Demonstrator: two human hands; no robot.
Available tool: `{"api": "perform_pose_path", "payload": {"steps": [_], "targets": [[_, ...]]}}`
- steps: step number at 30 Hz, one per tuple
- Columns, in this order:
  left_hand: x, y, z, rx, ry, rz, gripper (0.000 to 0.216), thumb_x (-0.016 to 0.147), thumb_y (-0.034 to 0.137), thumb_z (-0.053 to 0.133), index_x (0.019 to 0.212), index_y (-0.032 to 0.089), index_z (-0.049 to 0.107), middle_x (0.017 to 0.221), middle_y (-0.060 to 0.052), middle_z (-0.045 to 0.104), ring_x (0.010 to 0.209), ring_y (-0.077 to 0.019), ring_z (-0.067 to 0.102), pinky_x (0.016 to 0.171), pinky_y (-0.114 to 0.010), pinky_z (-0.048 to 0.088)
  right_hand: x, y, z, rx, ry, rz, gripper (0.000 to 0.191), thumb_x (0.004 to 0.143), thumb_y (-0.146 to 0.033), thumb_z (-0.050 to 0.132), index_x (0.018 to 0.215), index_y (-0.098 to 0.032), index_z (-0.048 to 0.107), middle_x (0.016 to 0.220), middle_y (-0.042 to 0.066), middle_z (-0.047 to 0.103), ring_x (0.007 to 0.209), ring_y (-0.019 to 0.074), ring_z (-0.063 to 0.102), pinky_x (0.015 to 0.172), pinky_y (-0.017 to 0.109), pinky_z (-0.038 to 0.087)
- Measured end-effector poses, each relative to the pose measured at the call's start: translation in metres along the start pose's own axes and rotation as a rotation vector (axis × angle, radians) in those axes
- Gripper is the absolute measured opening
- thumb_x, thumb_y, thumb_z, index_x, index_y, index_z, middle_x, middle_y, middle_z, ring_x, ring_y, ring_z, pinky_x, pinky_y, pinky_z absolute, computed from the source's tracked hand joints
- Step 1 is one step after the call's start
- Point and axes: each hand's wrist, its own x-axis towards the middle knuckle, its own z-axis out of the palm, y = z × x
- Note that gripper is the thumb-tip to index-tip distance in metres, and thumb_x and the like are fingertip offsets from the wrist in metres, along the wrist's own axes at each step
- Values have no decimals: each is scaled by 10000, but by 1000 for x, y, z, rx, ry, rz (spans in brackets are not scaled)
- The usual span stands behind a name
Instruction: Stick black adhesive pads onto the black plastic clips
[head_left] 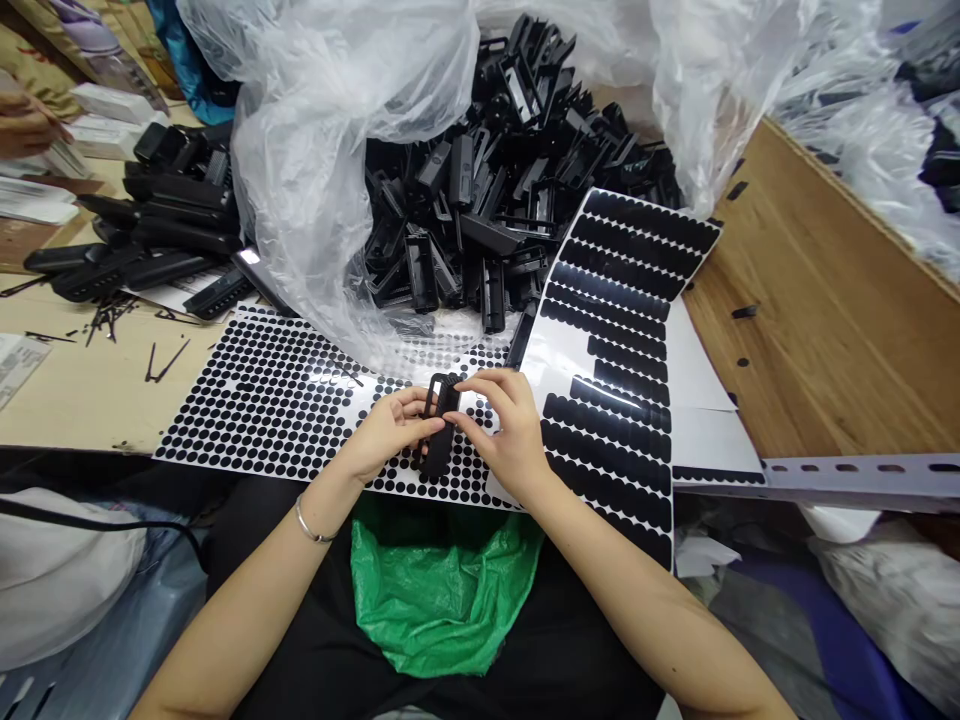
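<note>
Between my two hands is a black plastic housing (442, 440), held over a white sheet of round black stickers (262, 400). My left hand (394, 430) grips the housing from its left side, thumb across the front. The fingers of my right hand (506, 430) pinch at its upper right edge; whether a small sticker is between them I cannot make out. To the right, a second sheet with rows of black stickers (607, 400) bends upward at its far end. A heap of similar black plastic housings (480, 200) lies just beyond my hands.
Clear plastic bags (322, 130) surround the heap. Black handheld units (172, 220) and thin black scraps (112, 315) lie at left, near another person's hand (26, 125). A wooden board (825, 330) stands at right. A green bag (450, 600) hangs open below the table edge.
</note>
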Motion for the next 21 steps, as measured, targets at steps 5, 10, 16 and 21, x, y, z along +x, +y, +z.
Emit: {"api": "perform_pose_path", "payload": {"steps": [5,10,16,21], "targets": [[-1,2,-2,-9,-29,-14,387,668,299,830,986,167,655,854,-16,677,649,-98,621,519,-174,484,-1,5,0,-15,39,33,221,812,-397,725,999,-283,694,1185,91,459,1001,270,557,956,509,474],[-2,2,-4,-26,-40,-11,394,670,320,831,991,174,654,851,-9,672,620,-85,608,528,-179,491,-1,7,-1,-3,50,-8,243,808,-393,732,1038,-314,718,1247,85,445,1066,288,539,975,527,474],[0,4,-7,-40,-55,-8,406,673,336,830,995,174,642,821,4,648,608,-78,588,512,-175,483,-1,7,-5,-135,40,-138,298,860,-341,682,1156,-375,695,1336,83,468,1151,313,501,954,529,474],[-3,14,-14,56,-76,-4,373,703,315,806,1010,175,646,855,-17,668,639,-105,625,544,-199,503,-8,7,-2,-83,-89,-75,429,850,-390,686,1272,-424,616,1469,60,400,1272,346,445,1027,582,418]]}}
